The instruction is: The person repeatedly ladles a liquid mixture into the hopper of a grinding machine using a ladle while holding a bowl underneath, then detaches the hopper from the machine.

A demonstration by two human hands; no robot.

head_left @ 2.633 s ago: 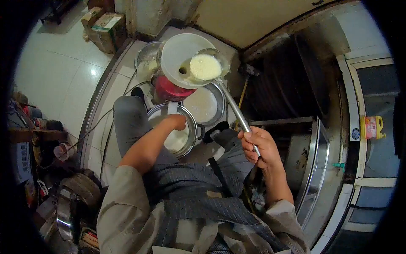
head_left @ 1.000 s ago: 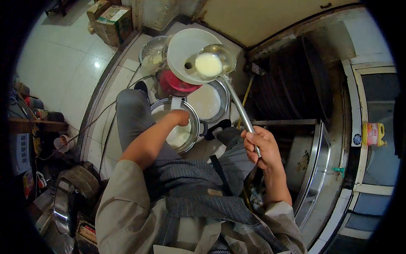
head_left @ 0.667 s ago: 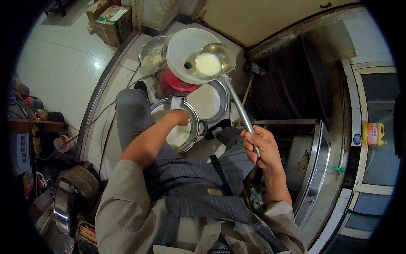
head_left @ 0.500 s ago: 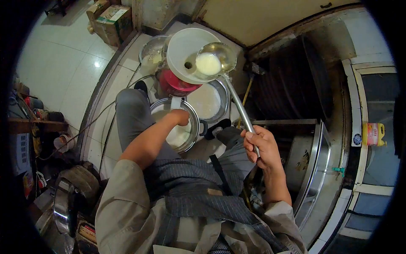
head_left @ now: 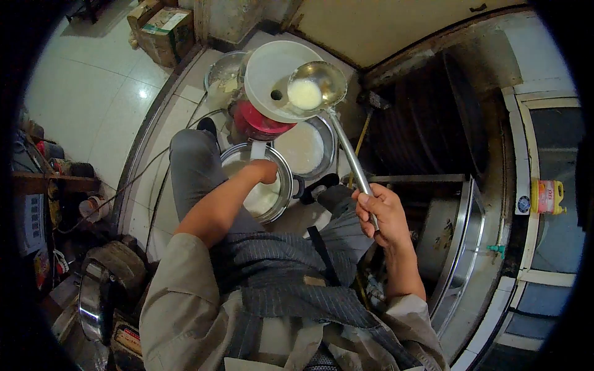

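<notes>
My right hand (head_left: 378,213) is wrapped round the end of a long metal ladle (head_left: 348,151). The ladle's bowl, holding some pale liquid, tilts over a wide white funnel-like hopper (head_left: 263,65) with a dark hole. Beneath the hopper is a red machine part (head_left: 255,123) with a pale spout. My left hand (head_left: 265,170) is closed at the spout, above a metal pot (head_left: 284,201) with white contents; what its fingers hold is hidden. Behind that pot, a metal basin (head_left: 327,139) contains pale liquid. Another metal bowl (head_left: 215,68) stands left of the hopper.
A cardboard box (head_left: 166,37) lies at the upper left. Cords run over the tiled floor at left. On the right are a metal-framed cabinet (head_left: 461,235), a large dark round object (head_left: 427,117) and a yellow bottle (head_left: 547,196). Pots and clutter fill the lower left.
The pale liquid in the ladle has shrunk, and the ladle's bowl is tilted further. The view has shifted slightly. Both hands keep much the same places.
</notes>
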